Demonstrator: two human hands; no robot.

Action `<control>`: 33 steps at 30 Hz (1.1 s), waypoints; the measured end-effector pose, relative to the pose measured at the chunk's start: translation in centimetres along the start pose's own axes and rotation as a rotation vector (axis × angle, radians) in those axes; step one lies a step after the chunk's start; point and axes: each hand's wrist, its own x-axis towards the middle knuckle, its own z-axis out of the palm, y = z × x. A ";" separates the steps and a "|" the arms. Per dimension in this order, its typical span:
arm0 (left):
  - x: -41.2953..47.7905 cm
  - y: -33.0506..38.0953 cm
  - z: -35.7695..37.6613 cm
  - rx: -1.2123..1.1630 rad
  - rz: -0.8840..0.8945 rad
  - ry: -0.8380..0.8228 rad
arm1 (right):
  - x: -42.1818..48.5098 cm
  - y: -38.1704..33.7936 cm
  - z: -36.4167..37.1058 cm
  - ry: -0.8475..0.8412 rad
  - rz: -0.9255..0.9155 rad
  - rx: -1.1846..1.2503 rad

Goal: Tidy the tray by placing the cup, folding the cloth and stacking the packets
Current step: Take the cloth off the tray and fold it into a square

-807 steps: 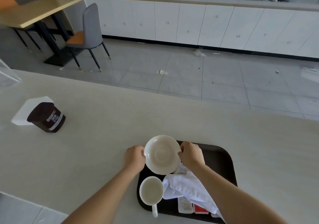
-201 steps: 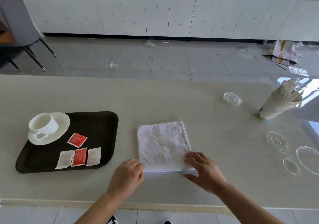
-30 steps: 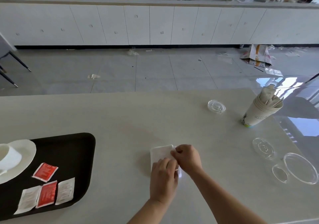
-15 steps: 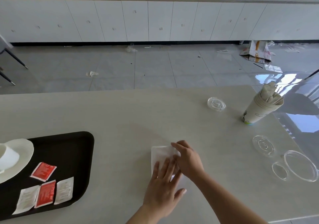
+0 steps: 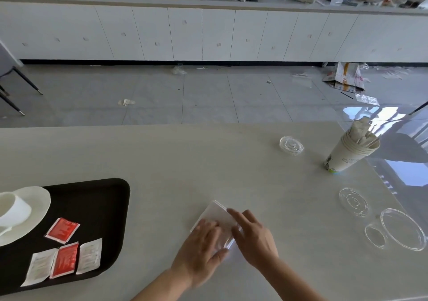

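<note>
The left hand (image 5: 203,247) and right hand (image 5: 254,238) press flat on the folded cloth (image 5: 216,212), on the worktop (image 5: 208,161) right of the tray (image 5: 104,198). Neither has a grip on it, so I reckon the folds could spring open when they lift.

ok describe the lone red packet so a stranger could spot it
Find the black tray on the left of the table. Beside the saucer lies a tilted red packet, alone. The other red packet lies nearer the person, flanked by two white packets.
</note>
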 end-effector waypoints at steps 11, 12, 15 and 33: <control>2.7 1.4 2.6 0.345 -0.158 -0.011 | -1.4 -0.1 0.6 0.105 -0.098 -0.254; 2.8 1.0 2.5 0.362 -0.132 -0.035 | -1.4 -0.3 0.5 0.103 -0.080 -0.244; 2.9 -0.1 1.8 0.449 -0.028 -0.079 | -1.4 -0.9 0.0 0.094 -0.041 -0.210; -2.1 1.0 -1.1 0.363 -0.207 0.173 | -2.8 -1.9 -0.3 -0.023 -0.032 -0.122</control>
